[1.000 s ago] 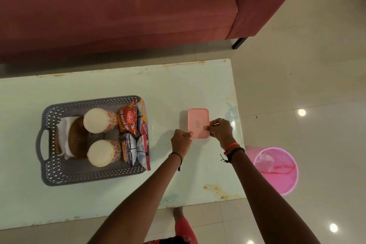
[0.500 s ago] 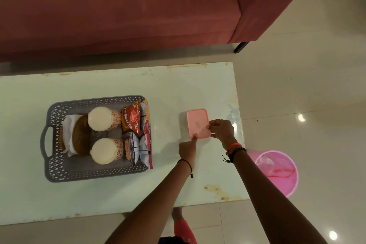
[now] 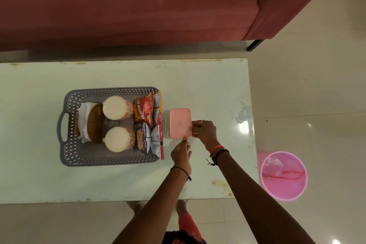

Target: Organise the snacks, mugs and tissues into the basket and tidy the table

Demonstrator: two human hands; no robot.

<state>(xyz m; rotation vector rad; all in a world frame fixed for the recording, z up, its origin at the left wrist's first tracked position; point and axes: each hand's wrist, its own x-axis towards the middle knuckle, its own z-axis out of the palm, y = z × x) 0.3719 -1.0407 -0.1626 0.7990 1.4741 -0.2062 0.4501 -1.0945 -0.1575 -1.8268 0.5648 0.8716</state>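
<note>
A grey lattice basket [image 3: 111,161] sits on the pale green table [image 3: 208,85]. Inside it are two white patterned mugs [image 3: 116,108] [image 3: 117,139], a woven holder with white tissues [image 3: 83,117] on the left, and snack packets on the right, a red one [image 3: 144,109] among them. A pink-lidded box [image 3: 179,121] stands on the table right beside the basket's right wall. My right hand [image 3: 205,131] grips the box's right edge. My left hand [image 3: 181,156] has its fingers curled, with the index fingertip touching the box's near edge.
A dark red sofa [image 3: 138,6] runs along the far side of the table. A pink bin [image 3: 283,176] with a plastic wrapper in it stands on the tiled floor off the table's right end. My feet are at the near edge.
The pink box has slid left across the table and now stands against the basket. My left hand let go of its left side and moved to its near edge.
</note>
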